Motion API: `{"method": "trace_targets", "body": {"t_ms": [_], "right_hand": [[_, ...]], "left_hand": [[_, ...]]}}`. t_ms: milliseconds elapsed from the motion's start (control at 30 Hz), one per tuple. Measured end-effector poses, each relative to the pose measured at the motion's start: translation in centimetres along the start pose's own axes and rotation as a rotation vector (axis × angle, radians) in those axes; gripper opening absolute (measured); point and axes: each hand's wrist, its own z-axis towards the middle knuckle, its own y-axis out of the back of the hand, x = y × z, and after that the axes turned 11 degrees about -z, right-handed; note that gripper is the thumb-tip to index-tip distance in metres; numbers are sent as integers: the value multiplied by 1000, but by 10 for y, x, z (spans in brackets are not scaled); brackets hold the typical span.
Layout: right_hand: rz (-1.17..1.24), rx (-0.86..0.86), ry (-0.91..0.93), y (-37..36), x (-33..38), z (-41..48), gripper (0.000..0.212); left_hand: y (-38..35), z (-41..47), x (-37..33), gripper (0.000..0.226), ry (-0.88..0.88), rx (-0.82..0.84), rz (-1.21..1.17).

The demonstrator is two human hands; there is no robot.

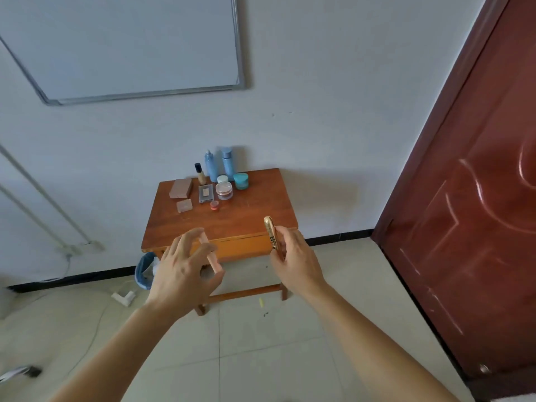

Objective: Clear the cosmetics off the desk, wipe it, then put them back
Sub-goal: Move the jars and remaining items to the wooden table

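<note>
- My left hand (185, 268) is in the air short of the desk's (246, 219) near edge, toward its left corner. The fingers are loosely curled and spread, and they hold a pink stick (213, 258) between thumb and fingertips.
- My right hand (293, 256) is up at the same height, in front of the near edge toward the right corner. Its fingers are curled round a gold tube (271, 232), which points up and away from me over the edge.
- The other cosmetics stand in a cluster on the far left part of the desk.
- Two blue bottles, one (211, 166) and the other (228, 163), stand upright side by side at the far edge against the wall.
- A small foundation bottle (200, 173) with a black cap stands just left of them.
- A teal jar (241, 180) sits to the right of the cluster, just in front of the right-hand bottle.
- A white-lidded jar (222, 179) sits beside the teal one, and a clear jar (224, 190) of pinkish powder is just in front of it.
- A clear-cased palette (206, 193) lies flat left of the clear jar.
- A small red pot (214, 204) is nearest to me of that group.
- A pink box (181, 188) lies by the left edge, with a smaller pink compact (184, 205) in front of it.
- A blue bin (144, 269) stands on the floor under the near left corner, and a white power strip (124, 297) lies near it.
- A whiteboard (130, 44) hangs on the wall, and a red-brown door (478, 198) is on the right.
</note>
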Motion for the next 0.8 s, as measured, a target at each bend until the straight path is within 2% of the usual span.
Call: {"method": "trace_targets", "body": {"t_ms": [200, 400, 500, 600, 800], "right_hand": [[3, 46, 11, -25, -2, 130, 49], [-50, 102, 64, -60, -5, 214, 48], [-59, 121, 23, -87, -17, 247, 47], [-70, 184, -59, -122, -31, 272, 48], [-179, 376, -180, -207, -56, 334, 50]], "left_hand": [[-7, 99, 35, 48, 90, 40, 48], [-22, 165, 97, 50, 137, 51, 63], [-49, 194, 138, 49, 190, 81, 44], [-85, 219, 184, 48, 221, 175, 25], [-159, 275, 284, 57, 352, 464, 4]]}}
